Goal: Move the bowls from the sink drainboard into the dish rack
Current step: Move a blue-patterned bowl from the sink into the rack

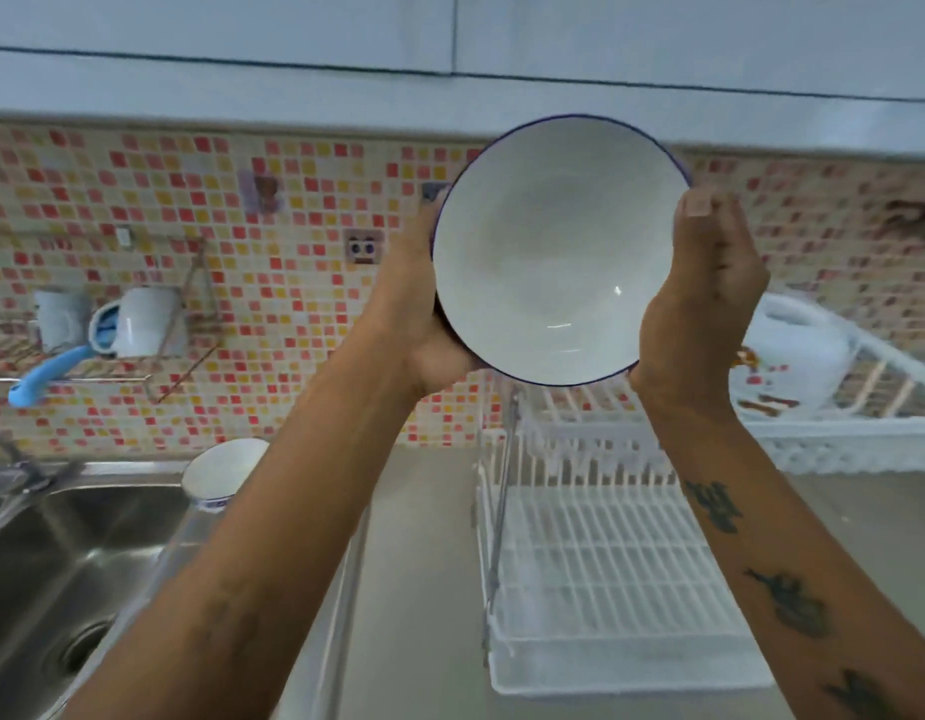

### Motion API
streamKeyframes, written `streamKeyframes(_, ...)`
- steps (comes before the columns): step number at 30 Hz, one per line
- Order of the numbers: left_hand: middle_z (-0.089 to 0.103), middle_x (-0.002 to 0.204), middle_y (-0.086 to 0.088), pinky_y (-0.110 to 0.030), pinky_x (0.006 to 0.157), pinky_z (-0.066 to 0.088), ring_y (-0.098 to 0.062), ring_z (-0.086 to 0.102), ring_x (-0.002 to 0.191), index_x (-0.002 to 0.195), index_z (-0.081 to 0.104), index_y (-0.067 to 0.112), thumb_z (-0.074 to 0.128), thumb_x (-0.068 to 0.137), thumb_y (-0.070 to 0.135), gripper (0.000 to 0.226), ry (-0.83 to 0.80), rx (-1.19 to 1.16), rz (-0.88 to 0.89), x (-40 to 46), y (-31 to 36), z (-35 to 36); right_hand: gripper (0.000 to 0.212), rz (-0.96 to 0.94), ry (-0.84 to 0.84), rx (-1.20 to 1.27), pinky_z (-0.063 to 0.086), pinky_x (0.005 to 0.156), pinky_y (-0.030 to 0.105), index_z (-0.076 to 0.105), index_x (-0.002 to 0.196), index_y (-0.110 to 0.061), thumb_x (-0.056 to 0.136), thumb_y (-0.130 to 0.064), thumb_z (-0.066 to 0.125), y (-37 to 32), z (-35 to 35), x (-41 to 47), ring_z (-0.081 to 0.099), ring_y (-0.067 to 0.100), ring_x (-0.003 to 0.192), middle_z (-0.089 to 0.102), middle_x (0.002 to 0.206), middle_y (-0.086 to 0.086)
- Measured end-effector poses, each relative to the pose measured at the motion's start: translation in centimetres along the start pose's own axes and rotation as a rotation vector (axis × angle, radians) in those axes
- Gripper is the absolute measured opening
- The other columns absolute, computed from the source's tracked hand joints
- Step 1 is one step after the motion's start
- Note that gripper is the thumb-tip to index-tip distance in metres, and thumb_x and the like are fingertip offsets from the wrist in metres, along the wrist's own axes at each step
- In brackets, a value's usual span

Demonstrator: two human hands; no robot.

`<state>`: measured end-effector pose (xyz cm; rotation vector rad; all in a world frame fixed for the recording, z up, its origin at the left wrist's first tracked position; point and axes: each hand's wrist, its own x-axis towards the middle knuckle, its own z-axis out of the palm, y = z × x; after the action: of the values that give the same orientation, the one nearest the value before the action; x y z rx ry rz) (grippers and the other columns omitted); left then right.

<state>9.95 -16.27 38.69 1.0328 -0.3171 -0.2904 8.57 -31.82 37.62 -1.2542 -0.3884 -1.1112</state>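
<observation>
A: Bowl (pixel 548 252) first. White, dark blue rim, held up in the air, tipped so the inside faces the camera. It hangs above the white dish rack (pixel 606 574), not touching it.

B: Who has it?

A: Both hands. Left hand (pixel 419 314) cups the outside on the left, palm against the wall of the bowl, fingers wrapped behind and mostly hidden. Right hand (pixel 704 298) presses the right rim edge, fingers (pixel 702 205) close together and curled along the rim. So both are clamped on the bowl, one on each side.

B: Step in hand?

A: Carrying, I judge. The bowl is off the drainboard and over the rack but not set down. Lower shelf of the rack looks bare; the upper tier behind it is partly hidden by the bowl and right wrist.

B: Next move?

A: Bring it down and slot it on edge between the rack's ribs, or rest it rim-down on the lower shelf. Needs the tilt kept steady, and one hand freed only once the rack bears the weight.

B: Anything left to move?

A: A second bowl (pixel 224 472), white with blue at the foot, stands by the steel sink (pixel 76 553), partly behind the left forearm. A white tray (pixel 839 433) with a mug sits on the counter (pixel 424 563) to the right of the rack.
</observation>
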Motion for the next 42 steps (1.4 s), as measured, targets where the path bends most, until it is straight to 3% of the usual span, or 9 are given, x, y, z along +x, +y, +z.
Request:
streamKeyframes(4,0.068,0.125,-0.01,-0.063,0.095,0.047,-0.04,0.065,0.111,0.124,0.065,0.026,0.042,0.086,0.073,0.065,-0.167,0.017,-0.238,2.4,-1.1,2.1,0.021,-0.166,-0.058,-0.039,0.042,0.069,0.028,0.06,0.095,-0.028,0.099,-0.022,0.04,1.5,-3.6,3.2,0.049,0.004,0.073,0.057,0.078,-0.02)
streamKeyframes(6,0.059,0.14,-0.014,-0.069,0.1,0.042,-0.045,0.056,0.125,0.138,0.058,0.026,0.042,0.082,0.079,0.078,-0.235,0.015,-0.298,3.7,-1.4,2.3,0.027,-0.194,-0.097,-0.018,0.048,0.083,0.037,0.062,0.107,-0.023,0.1,-0.022,0.036,2.4,-4.8,4.3,0.058,0.017,0.092,0.063,0.098,0.0)
streamKeyframes(9,0.068,0.124,-0.017,-0.067,0.094,0.047,-0.045,0.064,0.11,0.127,0.064,0.022,0.042,0.08,0.081,0.079,-0.203,0.055,-0.304,5.2,-1.4,3.3,0.031,-0.16,-0.223,-0.018,0.046,0.096,0.043,0.057,0.116,-0.026,0.102,-0.031,0.029,3.5,-6.1,6.3,0.055,0.023,0.113,0.057,0.12,0.009)
streamKeyframes(13,0.076,0.103,-0.016,-0.062,0.092,0.05,-0.039,0.07,0.095,0.113,0.069,0.018,0.044,0.083,0.077,0.071,-0.053,0.147,-0.219,7.2,-1.3,4.2,0.051,0.256,-0.562,-0.025,0.054,0.089,0.03,0.063,0.103,-0.055,0.074,-0.075,0.027,3.8,-7.5,8.7,0.065,0.008,0.109,0.069,0.113,-0.016)
streamKeyframes(16,0.077,0.08,-0.011,-0.045,0.079,0.057,-0.031,0.069,0.082,0.099,0.068,0.017,0.037,0.088,0.074,0.066,0.042,0.368,-0.119,8.5,-2.0,4.4,0.084,0.546,-0.852,-0.228,0.051,0.095,0.036,0.054,0.119,-0.049,0.051,-0.092,0.032,5.0,-9.1,11.3,0.064,0.017,0.111,0.066,0.123,-0.001)
streamKeyframes(23,0.075,0.09,-0.004,-0.036,0.077,0.057,-0.022,0.072,0.082,0.107,0.071,0.014,0.082,0.064,0.048,0.055,0.028,0.884,0.151,10.4,-5.4,2.9,0.121,0.768,-1.382,-0.298,0.058,0.085,0.031,0.021,0.144,-0.044,0.045,-0.049,0.091,8.6,-10.3,13.9,0.062,0.023,0.116,0.05,0.137,0.0)
streamKeyframes(26,0.074,0.097,0.0,-0.036,0.074,0.062,-0.02,0.074,0.087,0.109,0.066,0.023,0.088,0.066,0.04,0.052,-0.023,1.09,0.143,10.5,-5.7,2.9,0.12,0.66,-1.442,-0.488,0.056,0.087,0.029,0.015,0.145,-0.047,0.051,-0.036,0.089,10.0,-10.2,13.1,0.055,0.017,0.122,0.034,0.147,-0.005)
streamKeyframes(30,0.069,0.106,0.007,-0.028,0.08,0.059,-0.011,0.068,0.096,0.118,0.06,0.022,0.09,0.066,0.037,0.062,-0.125,1.363,0.113,11.3,-6.2,2.3,0.135,0.45,-1.57,-0.787,0.035,0.114,0.039,0.008,0.147,-0.045,0.04,-0.062,0.089,11.9,-10.3,11.6,0.03,0.012,0.139,0.018,0.154,-0.018)
streamKeyframes(42,0.061,0.117,0.003,-0.021,0.08,0.053,-0.015,0.06,0.103,0.127,0.055,0.018,0.093,0.059,0.042,0.081,-0.099,1.539,0.138,12.1,-6.8,2.1,0.13,0.418,-1.516,-0.794,0.038,0.111,0.035,0.011,0.145,-0.046,0.044,-0.047,0.093,11.6,-10.5,11.1,0.037,0.011,0.133,0.031,0.147,-0.016)
